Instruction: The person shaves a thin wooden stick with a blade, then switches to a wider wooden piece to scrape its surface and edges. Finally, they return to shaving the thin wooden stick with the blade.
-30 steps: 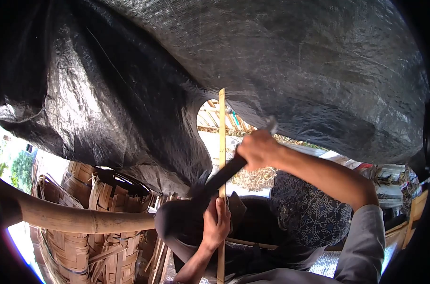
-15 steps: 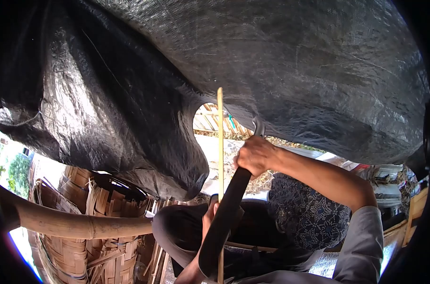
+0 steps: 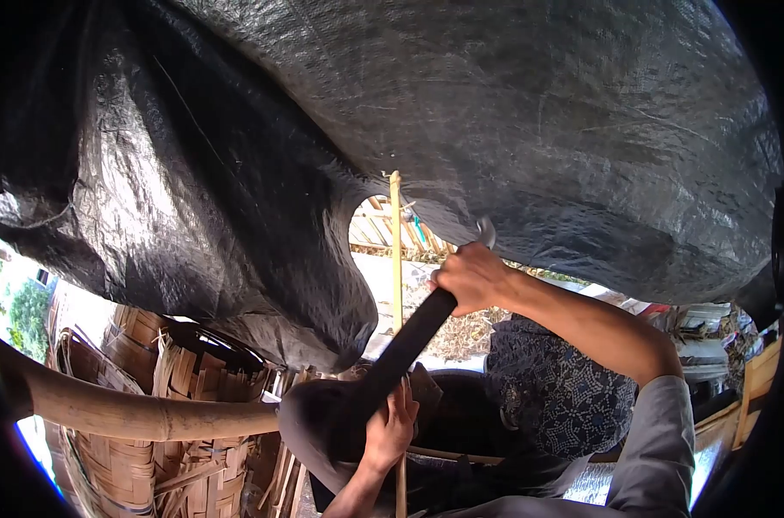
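Black plastic tarp (image 3: 539, 129) hung in big folds in front of you, and the top end of your thin bamboo strip (image 3: 396, 259) came up to the tarp's bottom edge, near the bright gap. From there the strip ran almost straight down past your left hand (image 3: 388, 436). That hand's fingers were curled in on the strip, but you could not see every fingertip, because the knife crossed close by. Your right hand (image 3: 474, 278) was wrapped tight around the top part of the big dark knife (image 3: 409, 337), with a shiny curled end (image 3: 486, 231) poking out past your fist. The knife slanted down to the left, across the strip, and its low end was too blurry to make out.

The strip looked light and stiff, with a little bend in it. Its smooth side could have been slippery, and its edges might have been sharp. A good place to hold it was low down, with your fingers kept away from the blade. The knife looked heavy and hard, so a firm grip near the curled end seemed best.

A bamboo pole (image 3: 159, 419) reached from the left to your knee (image 3: 310, 423), in front of a woven basket (image 3: 124, 457). Dark patterned cloth (image 3: 565, 388) sat below your right forearm. The pole and your knee left little room on the left.
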Tool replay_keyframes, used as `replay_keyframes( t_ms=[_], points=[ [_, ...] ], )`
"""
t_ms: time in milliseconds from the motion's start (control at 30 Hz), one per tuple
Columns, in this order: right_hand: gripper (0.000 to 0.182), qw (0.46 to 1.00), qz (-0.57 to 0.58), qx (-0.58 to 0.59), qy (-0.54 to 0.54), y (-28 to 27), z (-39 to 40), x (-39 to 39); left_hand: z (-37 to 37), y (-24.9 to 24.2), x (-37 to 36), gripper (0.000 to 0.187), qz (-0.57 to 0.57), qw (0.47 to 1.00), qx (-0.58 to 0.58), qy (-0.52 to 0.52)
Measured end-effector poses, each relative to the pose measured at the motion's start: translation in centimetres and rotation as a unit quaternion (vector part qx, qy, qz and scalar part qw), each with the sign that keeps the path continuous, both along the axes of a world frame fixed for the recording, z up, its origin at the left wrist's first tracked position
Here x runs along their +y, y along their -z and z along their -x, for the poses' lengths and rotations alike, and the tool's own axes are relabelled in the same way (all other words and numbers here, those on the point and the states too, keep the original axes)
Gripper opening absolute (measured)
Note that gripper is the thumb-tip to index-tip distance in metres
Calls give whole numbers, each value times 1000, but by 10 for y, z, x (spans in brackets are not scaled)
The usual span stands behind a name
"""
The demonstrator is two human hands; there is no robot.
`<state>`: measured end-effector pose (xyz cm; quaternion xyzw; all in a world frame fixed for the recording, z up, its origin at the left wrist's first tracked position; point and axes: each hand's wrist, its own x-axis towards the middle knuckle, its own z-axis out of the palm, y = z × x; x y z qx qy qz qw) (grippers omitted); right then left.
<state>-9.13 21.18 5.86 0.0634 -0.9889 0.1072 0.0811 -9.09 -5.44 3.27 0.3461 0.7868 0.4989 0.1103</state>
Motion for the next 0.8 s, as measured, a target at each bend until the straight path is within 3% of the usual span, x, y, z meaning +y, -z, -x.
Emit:
replay_keyframes(
  t_ms=[33,67,133,167,200,267,333,433,467,533,600,633,667,700,733,800],
  points=[
    [19,1000,1,11,-3,-2,1,0,2,21,-8,32,36,932,357,48],
    [20,1000,3,21,-5,-5,1,1,-3,54,-31,41,301,948,88,55],
    [21,999,33,21,21,-8,-3,3,-4,34,-21,33,134,990,-43,-8],
    [23,997,64,22,47,-9,-5,5,-4,19,-13,33,134,990,-42,-5],
    [26,972,141,-82,169,-11,-2,0,-4,-1,-4,30,90,989,-113,-17],
    [28,903,293,-69,307,-1,9,-3,-5,-26,8,37,-3,966,-253,-46],
    [28,888,326,-108,305,-4,5,2,-5,-25,9,37,-15,967,-252,-40],
    [22,977,134,-41,159,-6,-2,5,-6,-29,13,37,-18,960,-276,-37],
    [22,977,135,-40,160,-6,-1,6,-7,-31,13,37,-15,953,-300,-45],
    [18,999,15,-28,12,-4,3,9,-7,-17,8,37,-8,956,-290,-43],
    [16,1000,3,17,-17,-4,3,10,-1,26,-8,37,-48,997,2,58],
    [15,1000,25,3,10,-2,2,10,3,27,-11,37,39,976,199,83],
    [15,998,46,-12,39,1,1,11,-5,-27,9,38,-4,963,-264,-51],
    [18,978,153,-5,141,9,0,9,-2,-29,7,37,-22,952,-300,-46],
    [22,944,212,-102,232,6,3,9,2,-31,5,36,-42,940,-337,-43],
    [24,911,298,-107,263,14,4,10,-5,-25,10,37,-58,949,-305,-52]
  ],
)
